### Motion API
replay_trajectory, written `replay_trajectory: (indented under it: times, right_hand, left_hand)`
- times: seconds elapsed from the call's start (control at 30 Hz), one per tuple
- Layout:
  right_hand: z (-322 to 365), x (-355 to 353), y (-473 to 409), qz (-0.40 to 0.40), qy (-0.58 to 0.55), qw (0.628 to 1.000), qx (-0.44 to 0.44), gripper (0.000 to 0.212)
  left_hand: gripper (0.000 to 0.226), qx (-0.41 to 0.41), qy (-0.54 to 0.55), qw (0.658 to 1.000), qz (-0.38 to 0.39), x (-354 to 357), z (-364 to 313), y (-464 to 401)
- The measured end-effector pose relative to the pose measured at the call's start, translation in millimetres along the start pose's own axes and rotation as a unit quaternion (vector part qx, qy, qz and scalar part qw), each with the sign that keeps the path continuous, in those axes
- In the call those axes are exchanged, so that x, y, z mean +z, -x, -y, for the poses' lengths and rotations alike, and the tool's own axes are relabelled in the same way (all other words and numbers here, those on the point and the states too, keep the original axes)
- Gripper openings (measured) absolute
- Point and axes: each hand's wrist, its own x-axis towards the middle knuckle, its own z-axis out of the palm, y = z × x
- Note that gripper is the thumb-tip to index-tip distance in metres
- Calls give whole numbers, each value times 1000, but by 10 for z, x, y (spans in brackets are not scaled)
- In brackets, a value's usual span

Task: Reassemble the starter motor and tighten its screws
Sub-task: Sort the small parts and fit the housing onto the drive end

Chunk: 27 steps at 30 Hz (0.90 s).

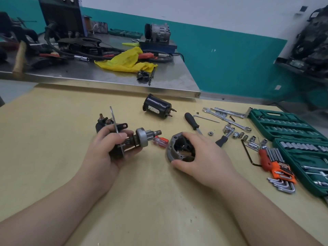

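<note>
My left hand [104, 150] grips the starter's drive assembly [142, 137]: a grey clutch drum with a pinion shaft pointing right, a thin metal plate [115, 125] and the black solenoid [103, 122] behind it. My right hand [200, 157] grips the grey nose housing [177, 148], which sits on the table with its dark opening facing left. The black cylindrical motor body [157, 106] lies on its side farther back. A small red-and-clear screwdriver [160, 141] lies between the drum and the housing.
A black-handled screwdriver [192, 122], wrenches [229, 119], loose sockets [246, 137], a nut [210, 133], a hex key set [276, 164] and green socket cases [287, 126] fill the right side. A steel bench [106, 77] with a yellow rag [126, 61] stands behind.
</note>
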Motion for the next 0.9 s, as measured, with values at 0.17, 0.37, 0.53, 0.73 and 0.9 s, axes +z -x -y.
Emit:
replay_trajectory:
  times: [0.17,0.37,0.53,0.73,0.9]
  right_hand:
    - [357,236,-47,-10,18,998,-54,73]
    - [696,426,-297,-8,41,997,-67,79]
    - [676,456,-305,-18,-133,989,-53,62]
    - [322,274,-331,-42,-137,990,-15,19]
    - [319,334,-342,-81,-167,982,-41,13]
  left_hand:
    - [14,-8,113,994,-5,-11,-35,-80]
    - [34,-28,178,984,3,-19,-124,-59]
    - [36,-67,217,974,-14,-84,-235,-53]
    - [76,-123,275,954,11,-155,-272,-108]
    - [100,-151,271,950,31,-103,-262,-99]
